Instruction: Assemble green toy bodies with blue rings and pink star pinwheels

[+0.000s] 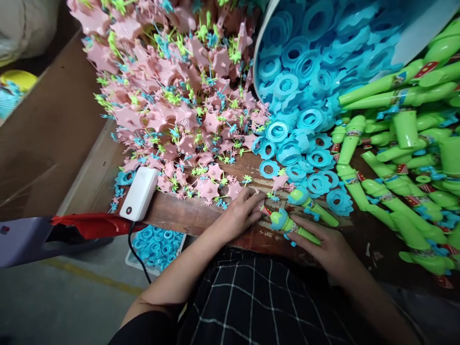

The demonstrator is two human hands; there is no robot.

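Right hand (pixel 325 247) gripping a green toy stick (pixel 294 227) (blue ring on its top) low on the wooden surface (pixel 187 215), left hand (pixel 240 213) loose, fingertips just beside it.

— What lies around the desk (pixel 201 215)?
— It is worn brown wood. Left of it a brown cardboard sheet (pixel 46 134) leans, and below it runs a grey concrete floor (pixel 72 297) with a yellow line (pixel 97 280).
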